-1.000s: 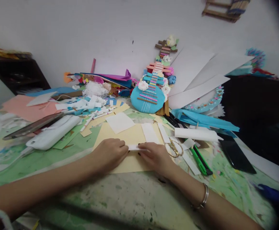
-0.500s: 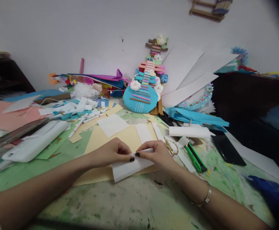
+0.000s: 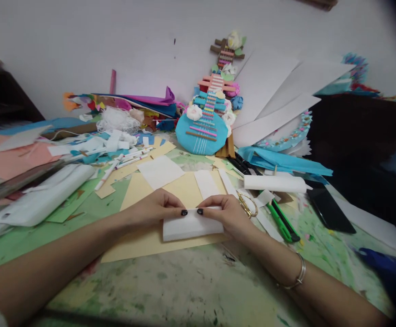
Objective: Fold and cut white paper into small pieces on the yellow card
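Both my hands pinch the top edge of a white piece of paper (image 3: pixel 193 227) between thumbs and curled fingers. My left hand (image 3: pixel 162 206) grips it near its left side, my right hand (image 3: pixel 220 210) nearer its right side, the two thumbs a short gap apart. The lower part of the paper hangs toward me over a cream sheet (image 3: pixel 133 243). Just beyond my hands a white square of paper (image 3: pixel 160 171) and a white strip (image 3: pixel 206 184) lie on the cream sheet. Gold-handled scissors (image 3: pixel 247 204) rest right beside my right hand.
A green utility knife (image 3: pixel 283 221), a white paper roll (image 3: pixel 274 183) and a black phone (image 3: pixel 330 209) lie to the right. On the left is a white glue gun (image 3: pixel 44 195). A blue paper guitar-like craft (image 3: pixel 201 131) leans at the back among paper scraps.
The paper has been turned from a slant to nearly level, and my thumbs have moved slightly apart along its edge. The camera view has shifted a little.
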Demonstrator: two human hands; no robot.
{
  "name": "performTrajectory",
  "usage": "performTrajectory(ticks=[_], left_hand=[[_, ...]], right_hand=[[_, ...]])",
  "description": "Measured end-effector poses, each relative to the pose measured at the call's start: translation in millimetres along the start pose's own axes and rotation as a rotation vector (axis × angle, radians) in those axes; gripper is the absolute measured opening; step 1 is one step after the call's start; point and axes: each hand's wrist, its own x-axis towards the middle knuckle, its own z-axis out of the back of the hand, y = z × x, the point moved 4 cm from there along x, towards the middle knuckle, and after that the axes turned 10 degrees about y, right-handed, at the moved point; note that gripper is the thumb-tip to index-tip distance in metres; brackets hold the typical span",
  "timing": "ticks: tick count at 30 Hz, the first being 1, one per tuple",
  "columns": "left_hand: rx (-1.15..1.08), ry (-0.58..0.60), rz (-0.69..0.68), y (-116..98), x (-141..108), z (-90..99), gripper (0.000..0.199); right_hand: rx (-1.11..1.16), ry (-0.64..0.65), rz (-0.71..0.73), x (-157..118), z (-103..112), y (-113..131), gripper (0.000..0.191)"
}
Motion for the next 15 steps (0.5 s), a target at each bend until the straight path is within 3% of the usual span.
performTrajectory(ticks=[9,15], left_hand=[[0.038,-0.056,-0.06,-1.5,8.2,-5.9,0.029],[-0.009,-0.092,-0.057,-5.4,3.0,-3.2,0.025]], right_hand=[[-0.075,0.029,0.062,-6.7,-10.7,8.5,0.012],[0.035,0.023,0.066,-4.8,-7.4,5.4,0.008]])
